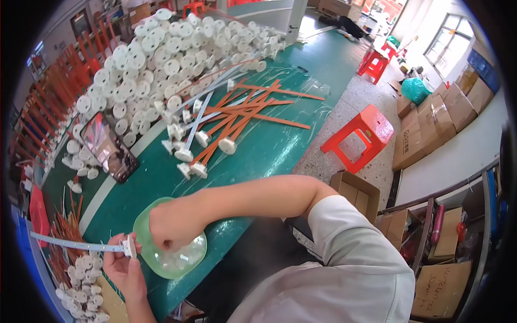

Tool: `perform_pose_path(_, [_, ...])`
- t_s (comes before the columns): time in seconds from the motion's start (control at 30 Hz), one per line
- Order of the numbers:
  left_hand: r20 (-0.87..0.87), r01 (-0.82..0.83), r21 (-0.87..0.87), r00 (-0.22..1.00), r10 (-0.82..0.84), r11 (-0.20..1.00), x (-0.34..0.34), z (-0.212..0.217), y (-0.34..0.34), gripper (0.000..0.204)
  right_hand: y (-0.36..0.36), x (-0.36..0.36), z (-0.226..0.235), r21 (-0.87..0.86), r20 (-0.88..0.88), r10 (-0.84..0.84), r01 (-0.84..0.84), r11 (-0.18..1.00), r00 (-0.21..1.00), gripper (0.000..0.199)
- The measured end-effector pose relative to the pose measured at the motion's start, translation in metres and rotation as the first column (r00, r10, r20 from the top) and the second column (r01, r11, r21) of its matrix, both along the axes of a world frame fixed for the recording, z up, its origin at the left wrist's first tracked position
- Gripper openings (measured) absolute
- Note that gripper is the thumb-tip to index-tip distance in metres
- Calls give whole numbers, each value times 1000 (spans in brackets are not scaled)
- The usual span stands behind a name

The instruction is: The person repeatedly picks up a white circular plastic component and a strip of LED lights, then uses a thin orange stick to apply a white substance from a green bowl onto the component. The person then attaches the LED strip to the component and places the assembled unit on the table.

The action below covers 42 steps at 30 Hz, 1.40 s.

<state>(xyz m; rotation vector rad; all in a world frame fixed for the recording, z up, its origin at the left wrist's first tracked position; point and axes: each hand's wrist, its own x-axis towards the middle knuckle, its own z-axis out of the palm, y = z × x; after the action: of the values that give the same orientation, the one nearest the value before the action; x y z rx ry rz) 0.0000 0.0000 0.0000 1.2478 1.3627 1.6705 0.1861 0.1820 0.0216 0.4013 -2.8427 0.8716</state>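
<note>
My left hand (126,269) is closed round the white end cap (129,246) of a thin pale LED strip (75,244), which sticks out to the left. Beside it, my right hand (175,222) reaches down into a light green bowl (202,252), its fingers curled in a fist or pinch. Small clear pieces (183,259) lie in the bowl under that hand. My fingertips are hidden, so whatever they grip does not show. Ahead of the bowl lies a crossed pile of orange-brown strips (242,121) with white end caps, a few pale strips among them.
A big heap of white round caps (167,54) covers the table's far left. A phone (107,148) leans in front of it. More capped strips (83,277) lie at lower left. Beyond the table's right edge stand a red stool (363,137) and cardboard boxes (431,126).
</note>
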Motion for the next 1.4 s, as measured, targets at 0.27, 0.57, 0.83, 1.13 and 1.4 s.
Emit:
perform_pose_path(0.27, [111, 86, 57, 989, -92, 995, 25, 10, 7, 58, -1, 16, 11, -297, 10, -118, 115, 948, 993, 9])
perform_pose_path(0.57, [153, 103, 141, 980, -124, 985, 23, 2, 4, 57, -12, 7, 5, -801, 225, -268, 334, 496, 937, 12])
perform_pose_path(0.83, [125, 153, 101, 978, -165, 983, 24, 3, 6, 58, -9, 9, 11, -763, 304, -336, 439, 474, 892, 10])
perform_pose_path(1.13, [-35, 218, 32, 975, -217, 975, 20, 3, 5, 59, -7, 8, 4, -779, 262, -352, 412, 473, 899, 9])
perform_pose_path(1.4, [-49, 280, 7, 959, -280, 960, 20, 4, 4, 58, -9, 5, 3, -230, -590, -444, 386, 893, 675, 18])
